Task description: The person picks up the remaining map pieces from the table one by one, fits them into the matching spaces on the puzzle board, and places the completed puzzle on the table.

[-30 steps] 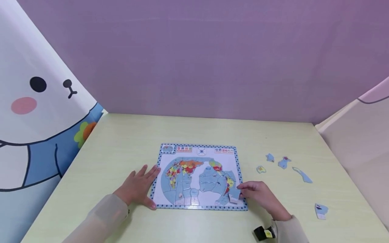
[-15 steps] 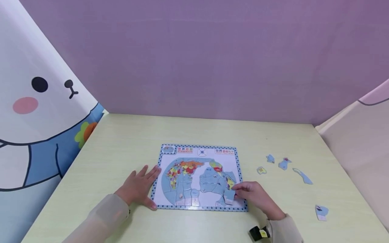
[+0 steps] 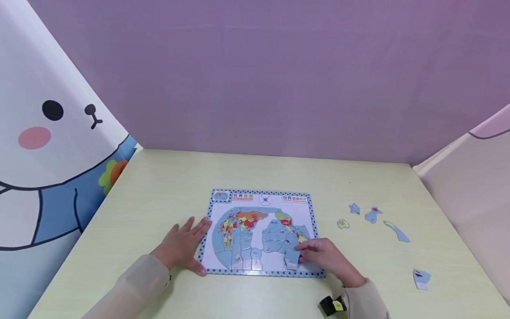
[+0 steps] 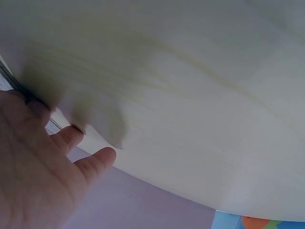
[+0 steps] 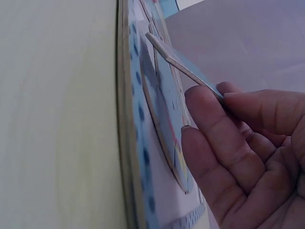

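A world map puzzle board (image 3: 260, 200) with a dotted blue border lies on the table, partly filled with pieces. My right hand (image 3: 324, 257) pinches a blue puzzle piece (image 3: 292, 258) between thumb and fingers over the board's lower right part. In the right wrist view this puzzle piece (image 5: 183, 67) is tilted, one end raised off the pieces below. My left hand (image 3: 184, 246) is spread along the board's left edge, fingertips on the border; in the left wrist view the left hand (image 4: 40, 167) has its fingers extended at the edge.
Several loose puzzle pieces lie right of the board, among them a small one (image 3: 343, 223), a long narrow one (image 3: 396, 231) and one nearer the front (image 3: 421, 279). A black wrist device (image 3: 332, 305) sits by the right sleeve. A purple backdrop (image 3: 279, 79) stands behind the table.
My right hand has moved left across the board's lower right with the puzzle piece held in it. The left hand stays at the left edge.
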`<state>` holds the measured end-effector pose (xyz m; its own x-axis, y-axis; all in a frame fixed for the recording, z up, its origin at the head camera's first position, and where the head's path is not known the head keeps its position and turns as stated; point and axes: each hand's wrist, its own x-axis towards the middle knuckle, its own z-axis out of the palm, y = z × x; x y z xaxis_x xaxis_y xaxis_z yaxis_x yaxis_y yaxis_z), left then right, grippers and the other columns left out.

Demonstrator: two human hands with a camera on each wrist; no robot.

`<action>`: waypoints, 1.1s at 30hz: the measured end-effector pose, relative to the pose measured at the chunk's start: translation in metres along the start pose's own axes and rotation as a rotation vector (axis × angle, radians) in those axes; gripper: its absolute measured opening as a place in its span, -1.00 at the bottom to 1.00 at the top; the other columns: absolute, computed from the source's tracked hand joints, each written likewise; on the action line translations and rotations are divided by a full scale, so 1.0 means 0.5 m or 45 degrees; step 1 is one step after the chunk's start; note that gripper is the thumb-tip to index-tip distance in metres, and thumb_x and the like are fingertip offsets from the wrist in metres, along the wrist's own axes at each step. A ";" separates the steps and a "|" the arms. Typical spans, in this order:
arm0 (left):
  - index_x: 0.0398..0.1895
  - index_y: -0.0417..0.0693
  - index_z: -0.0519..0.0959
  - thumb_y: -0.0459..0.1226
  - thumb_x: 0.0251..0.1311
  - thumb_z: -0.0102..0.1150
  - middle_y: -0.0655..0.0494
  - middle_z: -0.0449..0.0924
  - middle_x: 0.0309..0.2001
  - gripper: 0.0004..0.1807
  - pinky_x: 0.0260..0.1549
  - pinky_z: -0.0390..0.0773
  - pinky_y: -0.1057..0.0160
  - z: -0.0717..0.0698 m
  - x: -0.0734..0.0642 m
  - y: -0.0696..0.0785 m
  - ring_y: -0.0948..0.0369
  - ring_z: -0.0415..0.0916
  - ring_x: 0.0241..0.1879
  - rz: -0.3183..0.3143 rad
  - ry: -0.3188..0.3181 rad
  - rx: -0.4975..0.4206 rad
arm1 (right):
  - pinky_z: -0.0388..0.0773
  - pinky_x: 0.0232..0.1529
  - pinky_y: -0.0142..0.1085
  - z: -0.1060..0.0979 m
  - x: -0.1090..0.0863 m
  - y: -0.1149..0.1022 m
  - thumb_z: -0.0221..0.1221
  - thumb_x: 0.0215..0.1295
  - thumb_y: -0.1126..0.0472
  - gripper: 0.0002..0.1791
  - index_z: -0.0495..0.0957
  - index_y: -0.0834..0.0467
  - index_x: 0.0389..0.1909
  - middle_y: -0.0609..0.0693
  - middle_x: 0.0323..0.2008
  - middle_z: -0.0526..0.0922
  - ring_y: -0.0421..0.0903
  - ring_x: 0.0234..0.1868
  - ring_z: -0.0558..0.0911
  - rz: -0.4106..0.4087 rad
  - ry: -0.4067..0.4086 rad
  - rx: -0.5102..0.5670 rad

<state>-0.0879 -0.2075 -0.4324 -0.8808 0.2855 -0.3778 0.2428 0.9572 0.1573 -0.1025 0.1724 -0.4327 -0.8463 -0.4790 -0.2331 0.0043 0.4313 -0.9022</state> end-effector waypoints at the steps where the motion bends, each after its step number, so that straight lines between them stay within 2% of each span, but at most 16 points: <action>1: 0.48 -0.11 0.07 0.28 -0.42 0.48 -0.04 0.00 0.49 0.36 0.22 0.02 -0.40 0.000 0.000 0.000 -0.24 -0.15 0.43 -0.002 -0.002 0.001 | 0.51 -0.19 -0.48 0.002 0.002 -0.002 0.09 0.30 0.41 -0.77 0.58 0.46 -0.11 0.20 -0.27 0.70 -0.01 -0.24 0.68 -0.004 -0.005 -0.001; 8: 0.48 -0.12 0.08 0.28 -0.42 0.48 -0.04 0.01 0.49 0.35 0.21 0.03 -0.40 -0.004 -0.003 0.001 -0.24 -0.14 0.43 -0.004 -0.010 0.002 | 0.51 -0.25 -0.47 0.018 0.019 -0.010 0.09 0.28 0.41 -0.78 0.61 0.45 -0.15 0.21 -0.23 0.69 -0.02 -0.25 0.67 -0.041 -0.022 -0.016; 24: 0.49 -0.08 0.08 0.28 -0.43 0.48 0.00 0.00 0.49 0.35 0.22 0.04 -0.39 0.003 0.005 0.003 -0.22 -0.15 0.44 -0.010 -0.007 -0.002 | 0.49 -0.29 -0.46 0.044 0.042 -0.023 0.11 0.28 0.39 -0.80 0.64 0.38 -0.17 0.11 -0.31 0.71 -0.11 -0.30 0.66 -0.045 -0.045 -0.081; 33: 0.49 -0.08 0.08 0.28 -0.42 0.48 0.00 0.00 0.49 0.35 0.21 0.03 -0.40 0.001 0.002 0.001 -0.22 -0.16 0.44 -0.013 -0.009 -0.008 | 0.50 -0.32 -0.45 0.056 0.052 -0.028 0.10 0.29 0.38 -0.79 0.64 0.36 -0.16 0.09 -0.34 0.72 -0.11 -0.32 0.66 -0.034 -0.054 -0.059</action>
<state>-0.0884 -0.2069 -0.4332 -0.8804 0.2758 -0.3858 0.2310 0.9599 0.1591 -0.1096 0.1326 -0.4364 -0.8224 -0.5223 -0.2256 -0.0431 0.4525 -0.8907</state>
